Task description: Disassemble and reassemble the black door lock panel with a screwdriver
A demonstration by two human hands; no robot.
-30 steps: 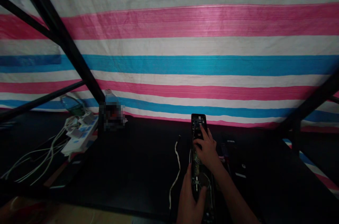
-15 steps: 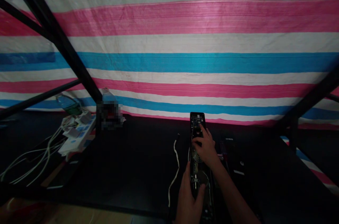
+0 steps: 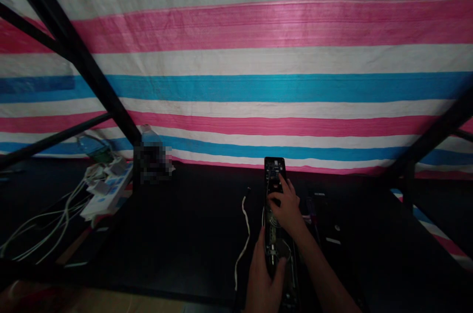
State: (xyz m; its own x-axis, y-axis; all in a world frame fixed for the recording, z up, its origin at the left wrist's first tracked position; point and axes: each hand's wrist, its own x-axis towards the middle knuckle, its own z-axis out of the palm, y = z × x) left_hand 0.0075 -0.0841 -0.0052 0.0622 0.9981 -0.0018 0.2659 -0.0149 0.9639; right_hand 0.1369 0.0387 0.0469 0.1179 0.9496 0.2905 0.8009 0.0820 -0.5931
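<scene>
A long black electronic device (image 3: 276, 234) lies lengthwise on the dark tabletop with its casing open, showing a circuit board and thin wires. My right hand (image 3: 286, 209) rests on its upper part, with fingers curled over the board and the index finger reaching toward the black top end. My left hand (image 3: 263, 276) grips the lower part from the left side, its thumb over the edge. The lower end is partly hidden by my left hand and the shadows.
A white cable (image 3: 244, 239) lies just left of the device. Small dark items (image 3: 320, 209) sit to its right. At the left stand a white power strip (image 3: 107, 190) with tangled white cables and a bottle (image 3: 150, 135). Black metal frame bars cross in front of a striped tarpaulin (image 3: 281, 86).
My hands and the device stay almost still. The view has shifted slightly, so the scene sits a little differently in the frame.
</scene>
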